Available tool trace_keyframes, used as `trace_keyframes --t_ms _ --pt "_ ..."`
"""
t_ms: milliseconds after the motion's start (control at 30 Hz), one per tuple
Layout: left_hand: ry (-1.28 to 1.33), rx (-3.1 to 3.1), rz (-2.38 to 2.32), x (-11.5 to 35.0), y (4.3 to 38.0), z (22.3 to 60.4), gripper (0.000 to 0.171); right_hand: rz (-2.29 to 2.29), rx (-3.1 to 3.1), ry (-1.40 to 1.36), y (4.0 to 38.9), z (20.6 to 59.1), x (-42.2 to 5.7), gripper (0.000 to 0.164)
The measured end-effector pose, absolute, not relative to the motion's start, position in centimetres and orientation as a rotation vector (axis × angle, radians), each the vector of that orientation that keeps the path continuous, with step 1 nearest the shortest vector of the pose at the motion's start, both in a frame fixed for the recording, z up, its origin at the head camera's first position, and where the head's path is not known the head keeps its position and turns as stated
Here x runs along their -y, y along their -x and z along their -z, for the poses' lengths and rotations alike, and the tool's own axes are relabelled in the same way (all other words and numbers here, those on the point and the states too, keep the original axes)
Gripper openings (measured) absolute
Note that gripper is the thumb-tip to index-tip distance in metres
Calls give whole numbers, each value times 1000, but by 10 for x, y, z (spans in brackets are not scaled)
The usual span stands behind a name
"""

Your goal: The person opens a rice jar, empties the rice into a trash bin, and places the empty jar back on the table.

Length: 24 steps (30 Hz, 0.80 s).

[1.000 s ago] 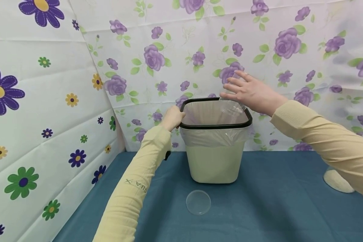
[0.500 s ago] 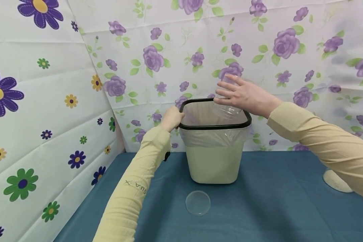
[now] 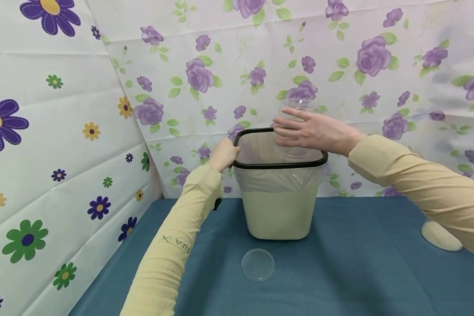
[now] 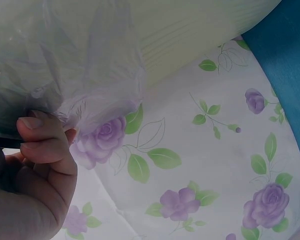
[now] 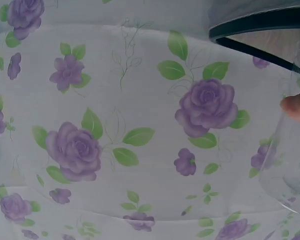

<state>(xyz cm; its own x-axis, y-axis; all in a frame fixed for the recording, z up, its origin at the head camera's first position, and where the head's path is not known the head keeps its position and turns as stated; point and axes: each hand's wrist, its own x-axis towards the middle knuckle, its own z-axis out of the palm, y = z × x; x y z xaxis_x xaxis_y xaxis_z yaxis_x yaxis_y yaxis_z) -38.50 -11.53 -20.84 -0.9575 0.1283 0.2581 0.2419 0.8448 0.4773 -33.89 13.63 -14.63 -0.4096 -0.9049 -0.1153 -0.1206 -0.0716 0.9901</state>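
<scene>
Container of clear, see-through plastic with round walls is in the person's right hand, its lower part overlapping the mouth of the bin in the head view; whether it dips below the rim I cannot tell. The right hand's fingers are slightly apart and lie across the container's near side, while the right wrist view shows one fingertip against its wall. The container stands roughly upright. The person's left hand has its fingers curled together and clamped on the left side of the black rim, and the left wrist view shows them against a thin translucent plastic bag. That bag lines the pale cream-green, tapering bin and folds down over its outside. The bin rests on a blue cloth. Nearer the camera, in front of the bin, a flat round clear plastic disc lies on the cloth. Well to the right sits a cream-white rounded object, partly hidden by the right sleeve. Behind hangs a white sheet printed with purple roses.
</scene>
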Motion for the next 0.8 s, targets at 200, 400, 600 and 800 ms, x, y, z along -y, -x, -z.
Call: trace_keyframes --t_ms 200,400,600,800 --pt "262 2811 788 116 386 209 35 1215 1836 -1155 343 150 -135 83" --pt "269 2809 800 117 386 209 34 1179 1878 -1078 346 150 -131 78" --pt "287 2796 778 117 385 208 34 1294 1813 -1090 346 151 -125 81" --pt "308 2789 820 116 385 208 32 1236 1819 -1105 348 153 -127 82"
